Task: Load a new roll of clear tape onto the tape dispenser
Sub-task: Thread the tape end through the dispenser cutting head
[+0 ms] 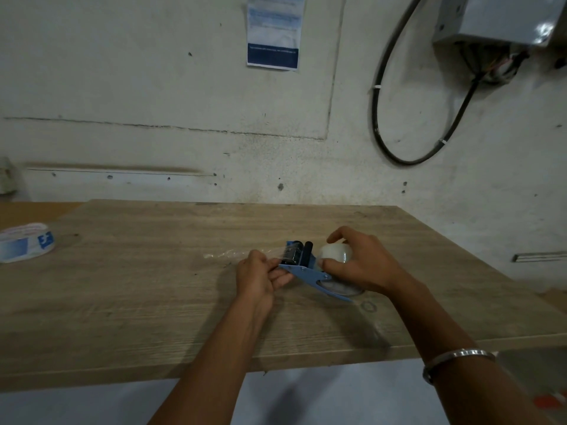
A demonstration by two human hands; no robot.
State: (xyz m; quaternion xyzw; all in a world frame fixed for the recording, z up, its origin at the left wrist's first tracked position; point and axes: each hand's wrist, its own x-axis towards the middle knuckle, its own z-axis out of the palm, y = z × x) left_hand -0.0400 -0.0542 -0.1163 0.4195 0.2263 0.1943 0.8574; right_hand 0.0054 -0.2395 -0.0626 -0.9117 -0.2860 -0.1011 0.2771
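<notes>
A workshop: scuffed concrete wall (pixel 153 102), metal electrical box (pixel 503 19), looped cable (pixel 376 118).

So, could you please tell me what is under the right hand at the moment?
The right hand grips the clear tape roll seated on the blue dispenser. The roll's core and the dispenser's hub are covered.

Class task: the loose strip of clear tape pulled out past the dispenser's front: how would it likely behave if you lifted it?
The tape strip looks thin and crinkled, so probably floppy and very light. Being tape, it would likely cling to fingers or the table.
</notes>
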